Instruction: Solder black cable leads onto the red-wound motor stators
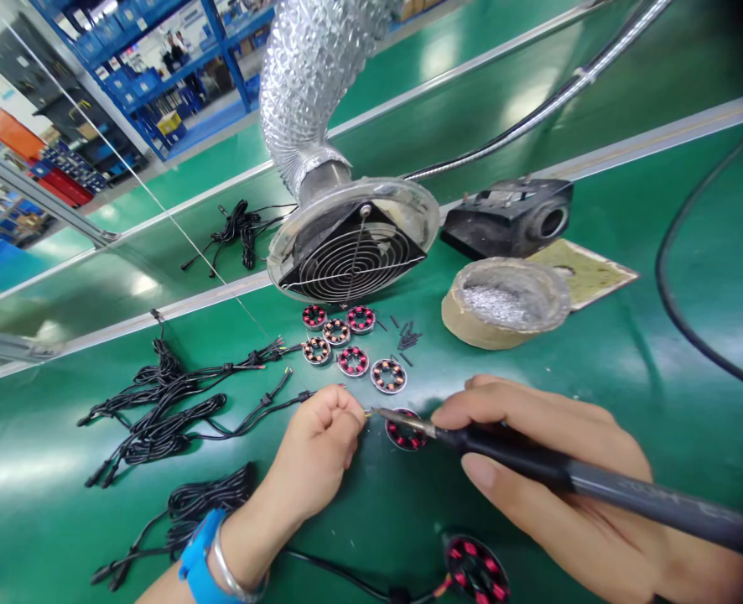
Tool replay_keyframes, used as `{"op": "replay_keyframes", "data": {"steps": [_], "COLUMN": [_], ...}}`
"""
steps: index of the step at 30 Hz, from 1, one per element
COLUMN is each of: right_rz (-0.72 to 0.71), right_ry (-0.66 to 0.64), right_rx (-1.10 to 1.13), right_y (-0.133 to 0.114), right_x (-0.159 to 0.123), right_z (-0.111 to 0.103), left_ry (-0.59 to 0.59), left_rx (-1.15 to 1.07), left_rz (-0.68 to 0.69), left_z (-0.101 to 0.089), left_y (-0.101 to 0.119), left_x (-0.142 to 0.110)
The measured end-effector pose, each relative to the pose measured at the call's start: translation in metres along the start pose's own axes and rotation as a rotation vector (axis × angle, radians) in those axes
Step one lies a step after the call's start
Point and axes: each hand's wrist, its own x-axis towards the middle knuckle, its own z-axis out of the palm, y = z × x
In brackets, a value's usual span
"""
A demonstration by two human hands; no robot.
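My left hand (321, 445) is closed in a pinch on the thin wire ends of a black cable (277, 406). A soldering iron (510, 453) lies in the grip of my right hand (548, 415), its tip pointing left at the bared wire ends. Whether tip and wire touch, I cannot tell. Beneath the iron's tip sits a round motor stator (402, 436) with red windings, partly covered by the iron. Just behind it is a copper-wound stator (388, 377). Near the front edge, a larger-looking red-wound stator (477, 569) has a cable attached.
Several bundled black cables (158, 419) lie on the left. More stators (336, 332) and short black tubes (409, 335) sit below a fume extractor hood (354, 252). A round tub (503, 327) with silvery bits and a black iron stand (510, 218) are behind my right hand.
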Motion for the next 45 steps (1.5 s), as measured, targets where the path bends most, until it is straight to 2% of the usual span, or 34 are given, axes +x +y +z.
{"op": "replay_keyframes", "data": {"steps": [18,34,40,45], "right_rz": [0.022,0.029,-0.041,-0.179], "right_ry": [-0.035,-0.004,0.057,0.003], "right_rx": [0.001,-0.040,-0.133,-0.090], "right_y": [-0.003,-0.002,0.002,0.012], "right_x": [0.002,-0.001,0.004,0.008], "right_z": [0.000,-0.004,0.003,0.017], "left_ry": [-0.003,-0.004,-0.028,-0.156], "left_rx": [0.001,0.018,0.013,0.051], "left_rz": [0.007,0.009,0.011,0.045], "left_z": [0.000,0.000,0.000,-0.007], "left_y": [0.000,0.000,0.001,0.002], "left_x": [0.000,0.000,-0.001,-0.005]}}
